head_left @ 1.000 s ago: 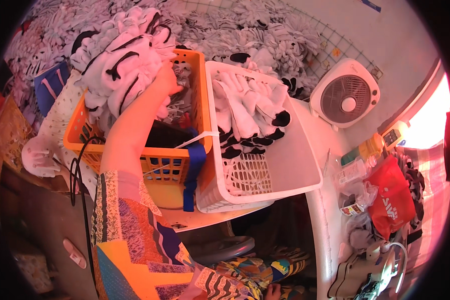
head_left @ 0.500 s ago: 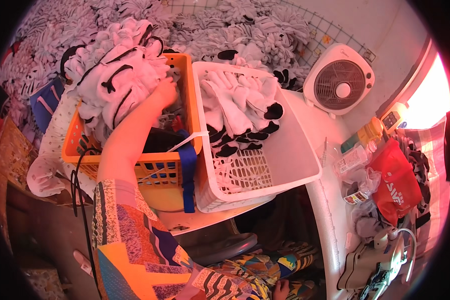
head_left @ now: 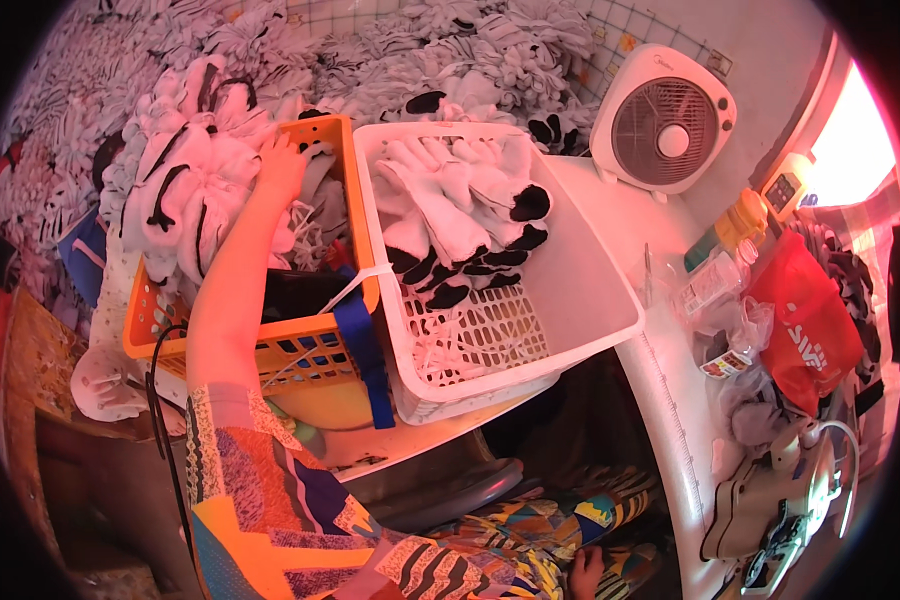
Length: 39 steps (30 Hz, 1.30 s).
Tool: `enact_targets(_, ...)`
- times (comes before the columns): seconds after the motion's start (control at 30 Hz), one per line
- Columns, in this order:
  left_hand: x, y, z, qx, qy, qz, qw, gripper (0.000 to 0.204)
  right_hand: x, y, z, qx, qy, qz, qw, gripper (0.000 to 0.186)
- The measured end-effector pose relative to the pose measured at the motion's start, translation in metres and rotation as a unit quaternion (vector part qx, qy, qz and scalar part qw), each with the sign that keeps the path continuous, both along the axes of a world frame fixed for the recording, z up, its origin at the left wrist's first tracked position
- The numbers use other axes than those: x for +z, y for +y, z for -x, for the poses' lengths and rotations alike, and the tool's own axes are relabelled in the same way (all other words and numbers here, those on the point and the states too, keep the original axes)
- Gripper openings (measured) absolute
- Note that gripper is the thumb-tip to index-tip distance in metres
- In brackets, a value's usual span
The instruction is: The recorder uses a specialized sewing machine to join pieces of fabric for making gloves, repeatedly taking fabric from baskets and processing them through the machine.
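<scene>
My left hand reaches over an orange plastic basket, its fingers apart on the white fabric near the far rim. White gloves with black trim are heaped in the basket's left part. Grey and white pieces lie on its right side, by a black object. To the right, a white plastic basket holds several white gloves with black fingertips and loose white strips on its perforated bottom. My right hand rests in shadow on my lap; its fingers are hardly visible.
A huge pile of gloves fills the back. At the right are a box fan, bottles, a red bag and a sewing machine. A black cable hangs at the left; a blue strap hangs off the orange basket.
My left hand has moved left and slightly toward the far rim, and its fingers are more spread. The glove heap has shifted left, showing more of the grey pieces. The view has turned slightly.
</scene>
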<state>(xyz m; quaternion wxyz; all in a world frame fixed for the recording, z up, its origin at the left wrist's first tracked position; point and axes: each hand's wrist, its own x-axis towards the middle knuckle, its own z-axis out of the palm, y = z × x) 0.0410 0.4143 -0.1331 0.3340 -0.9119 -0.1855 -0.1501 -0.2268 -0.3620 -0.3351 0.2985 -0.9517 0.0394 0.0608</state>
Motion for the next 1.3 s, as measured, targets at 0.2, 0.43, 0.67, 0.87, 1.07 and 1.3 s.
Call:
enact_targets(0.2,-0.074,0.03,-0.015,-0.105,0.199,-0.147,0.963,0.024,-0.005,0.001,-0.001,-0.025,0.042,-0.022,0.999,0.026)
enact_targets(0.43,-0.085,0.022,-0.026,-0.012,0.268,-0.24,0.933,0.023,-0.028,-0.007,0.001,-0.055,-0.019,-0.021,0.998,0.02)
enact_targets(0.67,-0.146,0.093,-0.057,-0.044,-0.022,0.256,0.965,0.022,-0.009,-0.001,-0.008,-0.089,0.014,-0.031,0.995,0.03)
enact_targets(0.87,-0.089,0.058,-0.061,-0.179,-0.04,0.145,0.972,0.02,-0.013,-0.007,-0.002,-0.09,0.005,-0.023,0.996,0.032)
enact_targets(1.07,0.034,-0.025,-0.019,-0.123,-0.117,0.114,0.979,0.018,-0.008,0.0,-0.003,-0.083,0.005,-0.017,0.996,0.033)
enact_targets(1.3,0.052,0.001,-0.022,-0.242,-0.22,0.506,0.798,0.028,-0.009,0.0,-0.003,-0.088,0.007,-0.028,0.996,0.033)
